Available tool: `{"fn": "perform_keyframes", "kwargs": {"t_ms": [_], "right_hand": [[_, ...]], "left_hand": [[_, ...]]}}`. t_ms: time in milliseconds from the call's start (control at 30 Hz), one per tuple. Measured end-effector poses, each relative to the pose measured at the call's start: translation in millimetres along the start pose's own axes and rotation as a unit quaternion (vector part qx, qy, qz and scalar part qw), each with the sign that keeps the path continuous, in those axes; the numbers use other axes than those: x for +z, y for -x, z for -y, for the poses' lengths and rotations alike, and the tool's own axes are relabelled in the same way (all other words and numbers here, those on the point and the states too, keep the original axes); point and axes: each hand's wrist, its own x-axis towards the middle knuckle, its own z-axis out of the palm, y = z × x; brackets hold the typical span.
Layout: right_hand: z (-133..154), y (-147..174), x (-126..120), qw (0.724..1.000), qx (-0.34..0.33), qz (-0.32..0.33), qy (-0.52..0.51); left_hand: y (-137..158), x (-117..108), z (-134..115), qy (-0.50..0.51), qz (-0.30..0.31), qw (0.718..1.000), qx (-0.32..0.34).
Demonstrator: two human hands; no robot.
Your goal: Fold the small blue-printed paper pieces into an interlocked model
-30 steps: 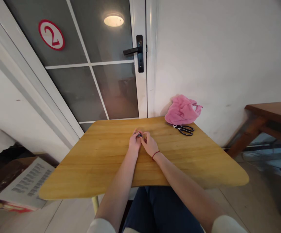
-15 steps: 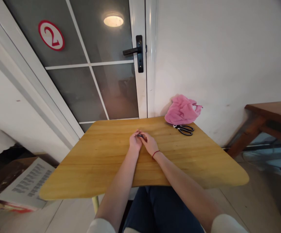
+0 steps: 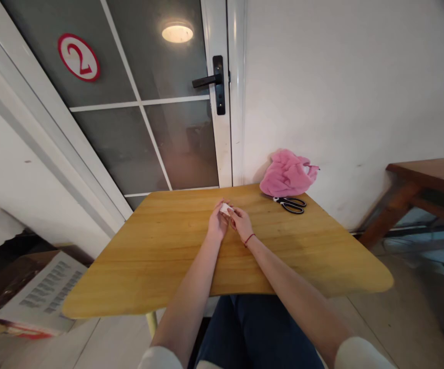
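Observation:
Held between both hands above the wooden table (image 3: 160, 256) is a small flat white object (image 3: 226, 209), too small to name. My left hand (image 3: 216, 223) is closed around its left side, the palm turned inward. Pinched on the right edge, the fingers of my right hand (image 3: 241, 222) meet the left fingertips. A red cord circles the right wrist. Black-handled scissors (image 3: 293, 205) lie at the table's back right corner, apart from the hands. Their blades are hidden beneath a bunched pink cloth (image 3: 289, 173).
A white-framed glass door (image 3: 183, 143) with a black handle (image 3: 219, 84) stands behind the table, beside a white wall. To the left on the floor sits an open cardboard box (image 3: 48, 287). A brown wooden table (image 3: 432, 177) stands at the right.
The thing in my hands looked dark and metallic before; a white face shows now. Both hands have shifted slightly right, and my right fingers have changed their hold. Scissors and cloth stayed put.

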Motion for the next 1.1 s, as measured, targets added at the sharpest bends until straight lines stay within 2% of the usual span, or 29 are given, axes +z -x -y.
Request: {"fn": "perform_keyframes", "kwargs": {"t_ms": [233,400,500,700,933,1100], "right_hand": [[1.6,6.6,7.3,0.992,0.056,0.081,-0.082],[2.3,10.9,9.2,0.991,0.061,0.086,-0.086],[0.7,10.5,9.7,0.988,0.072,0.078,-0.11],[0.4,6.6,6.3,0.97,0.11,0.077,-0.202],[16.3,-0.8,-9.2,0.916,0.174,0.143,-0.332],[23.1,-0.3,-19.5,0.894,0.193,0.16,-0.371]], "left_hand": [[2.2,-4.8,5.0,-0.035,-0.019,0.998,0.05],[-7.2,-15.3,3.9,-0.015,-0.077,0.996,0.033],[-11.5,-17.6,4.7,-0.004,-0.085,0.996,0.018],[-8.6,-12.4,1.4,-0.005,-0.024,1.0,0.003],[-5.3,-8.9,-4.7,-0.078,0.084,0.993,-0.018],[-6.4,-10.3,-1.4,-0.145,0.122,0.982,0.014]]}}
